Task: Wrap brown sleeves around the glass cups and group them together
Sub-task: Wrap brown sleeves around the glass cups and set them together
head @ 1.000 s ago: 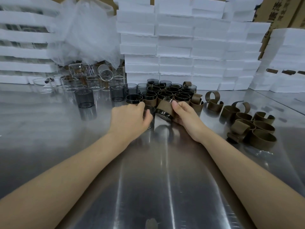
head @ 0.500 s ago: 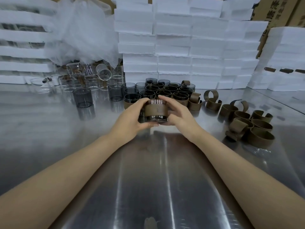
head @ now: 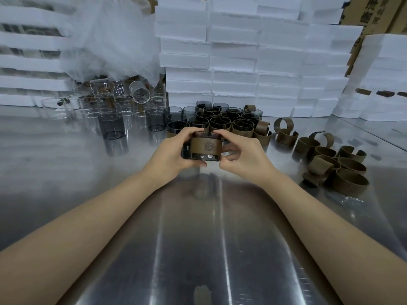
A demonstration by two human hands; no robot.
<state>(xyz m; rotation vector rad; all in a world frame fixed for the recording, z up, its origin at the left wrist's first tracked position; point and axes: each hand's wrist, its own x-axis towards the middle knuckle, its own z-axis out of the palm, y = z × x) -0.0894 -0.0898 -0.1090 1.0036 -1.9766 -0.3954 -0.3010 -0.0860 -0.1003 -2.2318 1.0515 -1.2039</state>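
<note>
Holding 1 glass cup [head: 204, 156] over the table [head: 198, 249], brown sleeve [head: 206, 146] wrapped round it, just in front of the sleeved cups [head: 224, 123]. I see left hand [head: 169, 151] fingers curled round its left side, right hand [head: 246, 158] fingers pinching its right side, slightly blurred. Loose sleeves [head: 343, 168] lie to the right.

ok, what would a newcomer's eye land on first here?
The smoked glass cup with its brown sleeve, held mid-frame between the left hand and right hand. Behind it stands a cluster of sleeved cups; loose curled sleeves lie at right, and white foam boxes are stacked at the back.
</note>
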